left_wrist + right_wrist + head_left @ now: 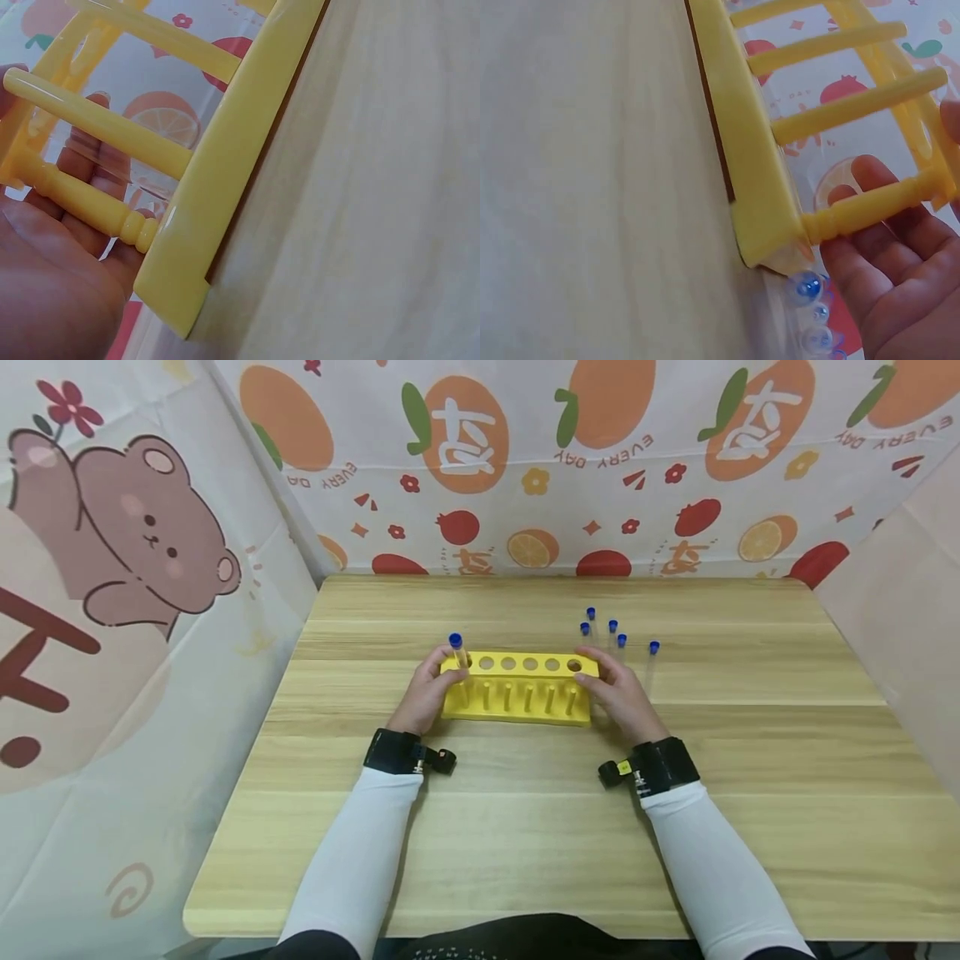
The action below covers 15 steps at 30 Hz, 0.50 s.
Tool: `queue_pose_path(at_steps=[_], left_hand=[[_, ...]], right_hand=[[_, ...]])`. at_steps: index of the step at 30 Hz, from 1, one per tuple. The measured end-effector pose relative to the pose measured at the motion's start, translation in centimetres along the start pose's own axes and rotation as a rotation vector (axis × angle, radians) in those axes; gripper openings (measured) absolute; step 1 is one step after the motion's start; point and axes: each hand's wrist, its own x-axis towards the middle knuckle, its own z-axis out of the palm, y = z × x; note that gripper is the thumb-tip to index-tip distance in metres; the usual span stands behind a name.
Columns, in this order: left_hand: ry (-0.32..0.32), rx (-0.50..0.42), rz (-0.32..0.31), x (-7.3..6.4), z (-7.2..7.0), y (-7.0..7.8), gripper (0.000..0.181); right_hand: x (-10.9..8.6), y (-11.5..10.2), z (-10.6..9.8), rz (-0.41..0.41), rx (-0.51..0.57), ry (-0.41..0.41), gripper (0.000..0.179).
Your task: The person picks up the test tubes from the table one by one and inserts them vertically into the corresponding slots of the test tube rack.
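Observation:
A yellow test tube rack (pixel 517 714) stands on the table, with a row of round holes along its top and several pegs below. My left hand (pixel 422 695) grips its left end; in the left wrist view, the fingers (pixel 90 165) pass behind the end post. One clear test tube with a blue cap (pixel 456 641) stands in the leftmost hole, next to that hand. At the right end, my right hand (pixel 624 695) holds the rack with its thumb at the top plate. The fingers (pixel 889 251) lie behind the right end post in the right wrist view.
Several clear tubes with blue caps (pixel 612 626) are at the back right, beyond my right hand. One more blue-capped tube (pixel 654 648) lies apart from them, farther right. The wooden table (pixel 525 843) meets a printed cloth (pixel 540 518) at its back edge.

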Motion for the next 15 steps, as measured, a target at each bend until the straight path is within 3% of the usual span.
queue_pose_path(at_steps=[7, 15], left_hand=[[-0.012, 0.022, 0.005, 0.0, 0.1, -0.1, 0.019], [-0.013, 0.022, 0.001, 0.1, -0.1, 0.0, 0.019]], right_hand=[[0.3, -0.6, -1.6, -0.033, -0.053, 0.048, 0.050], [1.5, -1.4, -4.0, -0.098, -0.137, 0.287, 0.041]])
